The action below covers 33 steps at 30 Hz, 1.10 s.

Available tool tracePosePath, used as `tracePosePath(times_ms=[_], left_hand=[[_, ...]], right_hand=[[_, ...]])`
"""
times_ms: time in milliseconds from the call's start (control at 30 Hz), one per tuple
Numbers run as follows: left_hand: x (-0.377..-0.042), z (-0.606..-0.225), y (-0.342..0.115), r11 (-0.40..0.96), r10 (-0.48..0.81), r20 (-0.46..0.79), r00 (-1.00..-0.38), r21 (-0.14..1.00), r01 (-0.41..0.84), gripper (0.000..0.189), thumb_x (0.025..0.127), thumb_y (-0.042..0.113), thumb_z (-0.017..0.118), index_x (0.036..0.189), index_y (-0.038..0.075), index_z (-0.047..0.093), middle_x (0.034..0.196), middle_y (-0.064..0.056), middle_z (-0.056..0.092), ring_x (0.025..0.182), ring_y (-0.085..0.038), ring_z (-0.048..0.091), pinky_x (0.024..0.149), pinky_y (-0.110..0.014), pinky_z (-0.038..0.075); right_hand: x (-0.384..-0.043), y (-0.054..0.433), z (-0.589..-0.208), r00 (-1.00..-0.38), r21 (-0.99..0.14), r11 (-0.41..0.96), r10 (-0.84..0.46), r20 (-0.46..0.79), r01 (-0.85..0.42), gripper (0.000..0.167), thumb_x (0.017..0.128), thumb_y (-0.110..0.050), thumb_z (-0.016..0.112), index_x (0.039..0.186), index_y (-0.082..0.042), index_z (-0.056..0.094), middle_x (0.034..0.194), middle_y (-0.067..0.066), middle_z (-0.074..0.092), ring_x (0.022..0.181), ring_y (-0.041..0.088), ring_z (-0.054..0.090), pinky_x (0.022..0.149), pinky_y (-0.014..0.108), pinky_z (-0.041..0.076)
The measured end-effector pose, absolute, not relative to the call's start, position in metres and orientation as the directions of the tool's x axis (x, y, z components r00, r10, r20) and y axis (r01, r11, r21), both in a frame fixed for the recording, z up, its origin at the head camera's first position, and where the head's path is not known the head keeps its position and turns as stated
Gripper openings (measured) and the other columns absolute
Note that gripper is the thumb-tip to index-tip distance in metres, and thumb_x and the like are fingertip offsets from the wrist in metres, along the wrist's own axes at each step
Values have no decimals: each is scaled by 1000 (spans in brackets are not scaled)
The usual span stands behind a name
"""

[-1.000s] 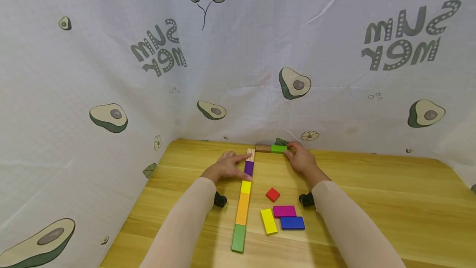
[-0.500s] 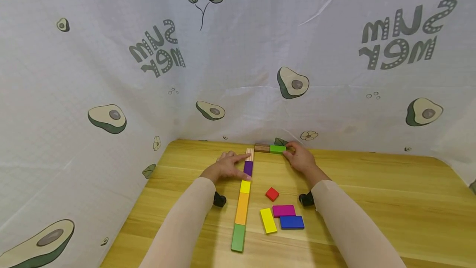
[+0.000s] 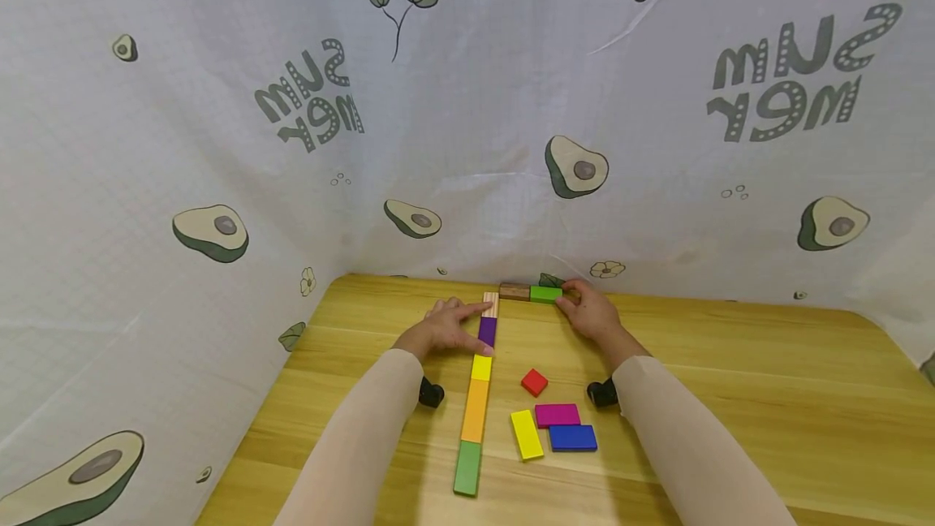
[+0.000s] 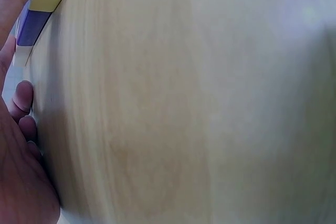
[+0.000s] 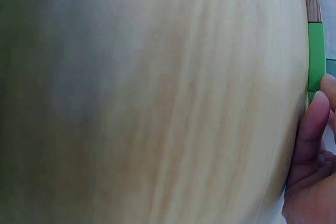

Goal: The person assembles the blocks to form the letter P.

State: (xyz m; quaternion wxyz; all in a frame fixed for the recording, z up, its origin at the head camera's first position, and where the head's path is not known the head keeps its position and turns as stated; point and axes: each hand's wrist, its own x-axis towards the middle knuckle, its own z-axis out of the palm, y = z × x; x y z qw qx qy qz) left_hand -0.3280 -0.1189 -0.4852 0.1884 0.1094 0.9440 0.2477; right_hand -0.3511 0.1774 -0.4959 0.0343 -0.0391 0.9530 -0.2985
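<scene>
Light-green block [image 3: 545, 295]: located at the far edge of the wood-grain surface [image 3: 760, 404], end to end with a dark brown block [image 3: 514, 291] on its left. Right hand [image 3: 595, 317]: thumb and index finger set narrow, pinching the right end of the light-green block. Left hand [image 3: 444, 329]: thumb and index finger spread wide along a straight column of blocks. The index fingertip rests on the striped wooden block [image 3: 493, 299]; the thumb tip lies where the purple block [image 3: 488, 330] meets the small yellow block [image 3: 482, 368].

Column order, far to near: striped wooden, purple, small yellow, orange block [image 3: 475, 411], muted green block [image 3: 467, 467]. The dark brown block sits crosswise at the column's far end, just beside the striped wooden block; contact cannot be confirmed.

Right of the column lie four loose blocks: a red block [image 3: 535, 382], set diagonally; a long yellow block [image 3: 527, 435], slightly tilted; a magenta block [image 3: 557, 416]; and a blue block [image 3: 573, 438], directly on the magenta block's near side. Behind the surface hangs white cloth [image 3: 482, 104] with an avocado print.
</scene>
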Motion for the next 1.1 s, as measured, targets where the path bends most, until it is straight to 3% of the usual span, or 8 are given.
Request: tracePosePath(times_ms=[200, 400, 633, 933, 1100], left_hand=[[-328, -486, -120, 857, 309, -304, -901, 499, 126, 99, 69, 68, 84, 153, 57, 33, 139, -1, 48, 121, -22, 38, 107, -50, 42], [-330, -489, -120, 857, 319, -307, -897, 498, 134, 94, 69, 71, 82, 150, 59, 37, 130, 1, 49, 117, -21, 38, 103, -47, 44], [-332, -490, -120, 860, 321, -299, -899, 489, 144, 94, 68, 71, 82, 150, 57, 39, 136, 0, 48, 119, -22, 38, 105, -49, 43], [-331, -489, -119, 860, 318, -300, -899, 491, 141, 92, 69, 70, 82, 150, 57, 39, 138, -2, 48, 122, -23, 38, 106, -51, 42], [-331, -488, -119, 862, 319, -297, -900, 485, 145, 92, 70, 69, 83, 150, 57, 39, 140, -3, 47, 124, -24, 38, 108, -51, 40]], right_hand=[[-351, 178, -498, -995, -582, 811, -91, -42, -50, 45, 107, -33, 52, 142, -4, 49, 128, 27, 63, 117, 46, 60, 105, 60, 43], [-350, 179, -500, -995, -586, 808, -96, -28, -62, 46, 106, -33, 54, 141, -3, 50, 127, 26, 64, 116, 45, 61, 104, 59, 44], [-349, 178, -499, -996, -615, 786, -89, -22, -57, 46, 106, -34, 55, 141, -5, 50, 109, 22, 68, 102, 39, 63, 97, 56, 47], [-345, 180, -500, -996, -637, 770, -77, -41, -33, 49, 105, -36, 56, 143, -6, 50, 112, 22, 63, 96, 34, 59, 87, 48, 48], [-343, 180, -501, -997, -656, 755, -55, -50, -9, 43, 104, -33, 57, 134, -2, 56, 115, 23, 63, 99, 35, 58, 91, 49, 49]])
